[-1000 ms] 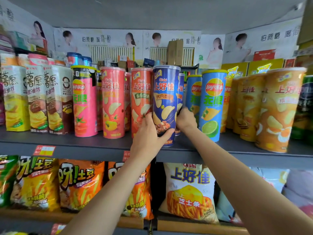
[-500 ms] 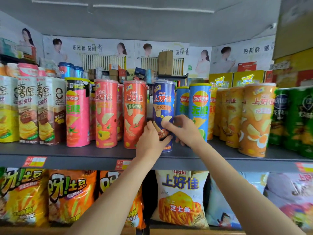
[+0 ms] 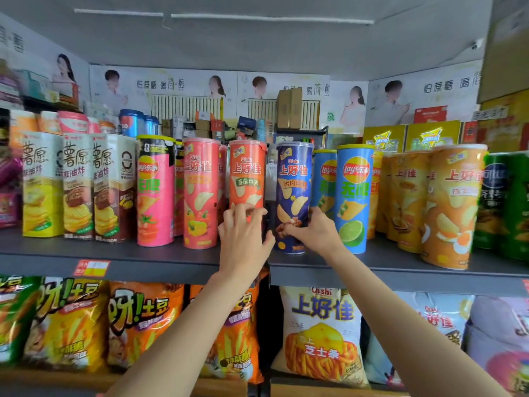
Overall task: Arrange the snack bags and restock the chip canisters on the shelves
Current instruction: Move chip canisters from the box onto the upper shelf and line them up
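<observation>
Presently, a dark blue canister [image 3: 293, 196] is seen standing upright on the upper shelf [image 3: 114, 255], long axis vertical, set between an orange-red canister [image 3: 247, 173] on its left and a light blue canister [image 3: 355, 196] on its right. The right hand [image 3: 313, 232] is pressed to the lower front of the dark blue canister, fingers curled against its base; the thumb is hidden, so a full wrap cannot be confirmed. The left hand [image 3: 243, 236] is held at the foot of the orange-red canister, fingertips bent onto its lower face, thumb stretched toward the dark blue one without a clear grip. A narrow gap is kept between the two canisters, and both hands are placed at that gap. The right hand is judged nearer the dark blue canister, so any nudge back or sideways would fall to it. Further canisters are ranked along the shelf in rows. Snack bags [image 3: 323, 336] are stood in the lower shelf, packed side by side.
</observation>
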The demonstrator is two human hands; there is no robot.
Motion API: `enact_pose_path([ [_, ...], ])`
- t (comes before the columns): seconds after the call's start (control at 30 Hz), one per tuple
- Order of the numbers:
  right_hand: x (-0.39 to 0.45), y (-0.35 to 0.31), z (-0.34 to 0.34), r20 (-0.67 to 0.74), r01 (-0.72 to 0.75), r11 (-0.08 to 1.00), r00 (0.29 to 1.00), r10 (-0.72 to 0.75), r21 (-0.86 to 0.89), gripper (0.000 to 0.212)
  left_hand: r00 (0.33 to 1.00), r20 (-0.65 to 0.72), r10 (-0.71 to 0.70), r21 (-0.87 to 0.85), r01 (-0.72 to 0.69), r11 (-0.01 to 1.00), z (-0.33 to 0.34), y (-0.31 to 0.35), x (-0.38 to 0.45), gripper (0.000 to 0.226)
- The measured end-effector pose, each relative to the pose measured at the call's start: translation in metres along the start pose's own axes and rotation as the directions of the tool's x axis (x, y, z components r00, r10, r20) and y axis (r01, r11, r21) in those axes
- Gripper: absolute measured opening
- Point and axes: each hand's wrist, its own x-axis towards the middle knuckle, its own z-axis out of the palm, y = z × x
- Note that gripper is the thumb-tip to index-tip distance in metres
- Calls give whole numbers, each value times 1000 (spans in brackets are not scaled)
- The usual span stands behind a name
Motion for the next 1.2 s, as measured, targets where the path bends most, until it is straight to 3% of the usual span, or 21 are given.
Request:
enact_pose_path([
  [0.3,-1,0,-1,-12,-5,1000,1000,5,-21,54,1000,10,-6,-22,6,1000,10,-4,-6,38],
  [0.4,-4,1,-5,-15,30,999,999,-30,-28,55,1000,-14,4,-118,-6,993,11,6,-3,35],
  [0.47,-10,3,-19,-167,108,994,980,-110,-18,52,990,-126,66,-196,-90,976,13,16,2,29],
  [0.53,-15,6,-42,-440,179,983,881,-174,-29,42,972,-215,96,-286,-157,945,16,30,4,30],
  [0.6,-13,14,-65,-564,130,986,809,-165,-102,48,972,-205,114,-354,-182,917,21,47,4,34],
  [0.63,-10,21,-72,-532,51,992,840,-106,-117,58,972,-193,137,-358,-200,912,25,56,2,34],
  [0.7,-1,33,-79,-332,-102,987,942,56,-121,76,971,-158,180,-319,-222,921,35,71,-2,36],
  [0.77,5,47,-79,-161,-153,983,978,135,-106,76,979,-117,164,-290,-192,937,44,83,-5,40],
  [0.87,10,56,-83,-92,-101,993,991,95,-68,67,989,-32,142,-300,-145,943,56,95,-7,53],
  [0.97,8,57,-85,9,-8,1000,1000,8,-21,61,985,97,144,-341,-103,934,65,97,-7,85],
  [1.1,4,56,-93,230,97,985,965,-129,146,44,992,109,-67,-546,116,830,60,97,-4,95],
  [1.2,12,61,-107,112,8,923,992,-55,385,50,988,75,-132,-562,151,813,58,97,-5,86],
])
